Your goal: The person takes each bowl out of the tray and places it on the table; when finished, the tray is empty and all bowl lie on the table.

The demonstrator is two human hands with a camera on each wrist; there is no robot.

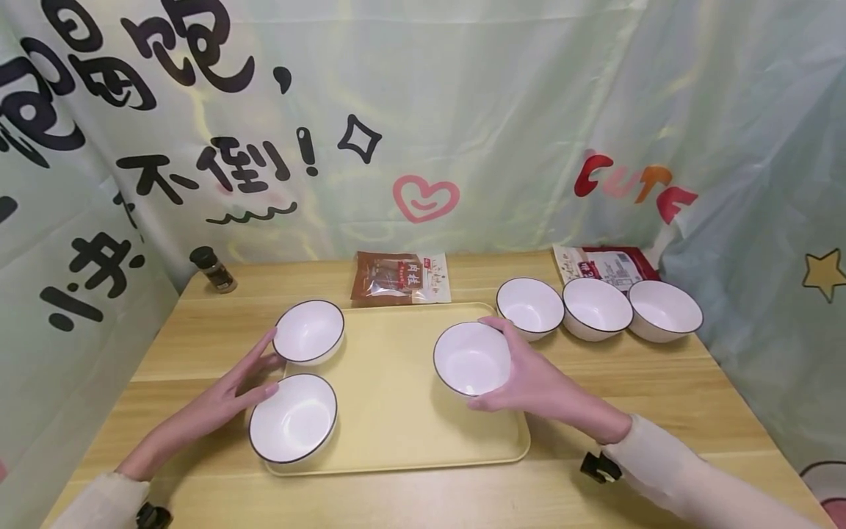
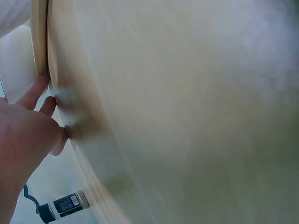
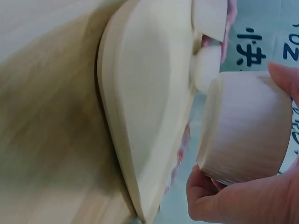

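Note:
My right hand (image 1: 532,378) grips a white dark-rimmed bowl (image 1: 472,358) above the right part of the yellow tray (image 1: 396,467); in the right wrist view, thumb and fingers clasp the bowl (image 3: 247,128) from opposite sides, clear of the tray. Two more bowls stand at the tray's left side, one behind (image 1: 309,332) and one in front (image 1: 294,419). The left hand (image 1: 228,397) has its fingers spread, fingertips at the rear bowl and thumb at the front bowl's rim. In the left wrist view that hand (image 2: 28,126) lies by the tray's edge.
Three bowls (image 1: 530,306) (image 1: 598,308) (image 1: 664,311) stand in a row at the back right, a red packet (image 1: 611,266) behind them. A brown packet (image 1: 399,278) lies behind the tray. A black-capped jar (image 1: 213,270) is at the back left. Printed cloth (image 1: 489,132) hangs behind the table.

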